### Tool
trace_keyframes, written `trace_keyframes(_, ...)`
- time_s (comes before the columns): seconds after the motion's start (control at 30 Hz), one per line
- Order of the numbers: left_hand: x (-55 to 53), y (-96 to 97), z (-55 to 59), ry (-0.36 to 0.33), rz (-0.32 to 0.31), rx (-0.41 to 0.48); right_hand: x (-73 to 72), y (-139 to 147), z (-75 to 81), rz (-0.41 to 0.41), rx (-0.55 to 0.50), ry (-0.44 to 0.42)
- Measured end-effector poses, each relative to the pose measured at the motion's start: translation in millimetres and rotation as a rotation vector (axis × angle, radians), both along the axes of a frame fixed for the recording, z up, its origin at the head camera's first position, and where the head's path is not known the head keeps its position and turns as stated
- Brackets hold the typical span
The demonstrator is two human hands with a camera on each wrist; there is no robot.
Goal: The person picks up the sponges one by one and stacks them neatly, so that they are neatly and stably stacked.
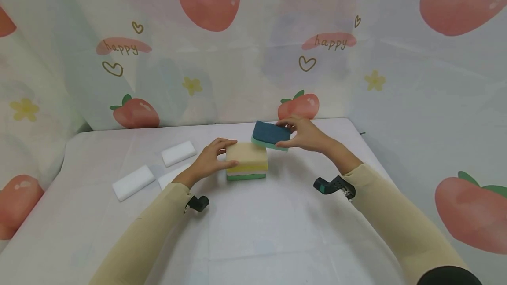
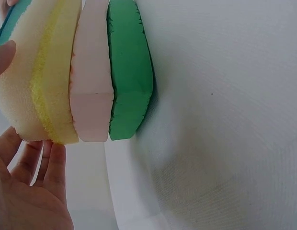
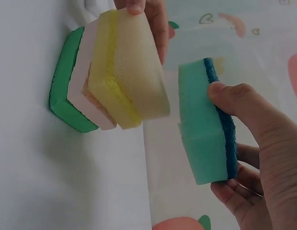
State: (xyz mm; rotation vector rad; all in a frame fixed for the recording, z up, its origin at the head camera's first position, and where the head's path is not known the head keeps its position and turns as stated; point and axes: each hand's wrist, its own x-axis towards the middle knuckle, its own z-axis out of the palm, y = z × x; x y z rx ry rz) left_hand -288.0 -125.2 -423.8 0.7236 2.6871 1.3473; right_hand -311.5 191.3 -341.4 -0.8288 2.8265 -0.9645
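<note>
In the right hand [image 1: 305, 135] I've got a blue-and-teal sponge [image 1: 271, 132] pinched, just clear of the stack [image 1: 246, 171]; the left hand [image 1: 211, 160] grips the yellow-cream sponge [image 1: 247, 155] up top. Under that palm side: one pink block [image 2: 92, 72], one green block [image 2: 131, 72]. So I'd call it three stacked, one not placed yet. Out past the left hand, three white blocks [image 1: 133, 183] lie loose on the worktop [image 1: 261, 223], maybe left to do.
</note>
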Motion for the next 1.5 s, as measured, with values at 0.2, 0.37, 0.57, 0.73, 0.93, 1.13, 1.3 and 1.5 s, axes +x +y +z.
trace_keyframes(0.2,0.6,-0.2,0.4,0.007,0.003,-0.007,1.7,-5.3,-0.7,0.024,-0.003,0.0)
trace_keyframes(0.37,1.1,-0.4,0.4,0.008,0.003,-0.004,4.3,-9.8,1.2,0.047,-0.011,0.004)
trace_keyframes(0.57,1.3,-0.3,-0.1,0.01,0.002,-0.003,4.2,-15.1,0.5,0.075,-0.009,0.022)
trace_keyframes(0.73,1.1,-0.7,-0.2,0.02,-0.001,-0.007,3.4,-20.7,-1.9,0.093,-0.005,0.021)
trace_keyframes(0.93,1.3,-1.0,-0.1,0.023,-0.001,-0.014,3.4,-26.5,-3.2,0.106,-0.006,0.018)
trace_keyframes(1.13,1.3,-0.8,-0.3,0.017,0.001,-0.011,1.9,-31.6,-5.0,0.124,-0.014,0.003)
trace_keyframes(1.3,1.0,-0.9,-0.8,0.014,-0.004,0.003,2.5,-34.9,-4.8,0.144,-0.021,-0.002)
trace_keyframes(1.5,0.7,-0.4,-1.4,0.001,0.007,0.001,4.3,-38.1,-5.0,0.149,-0.014,-0.005)
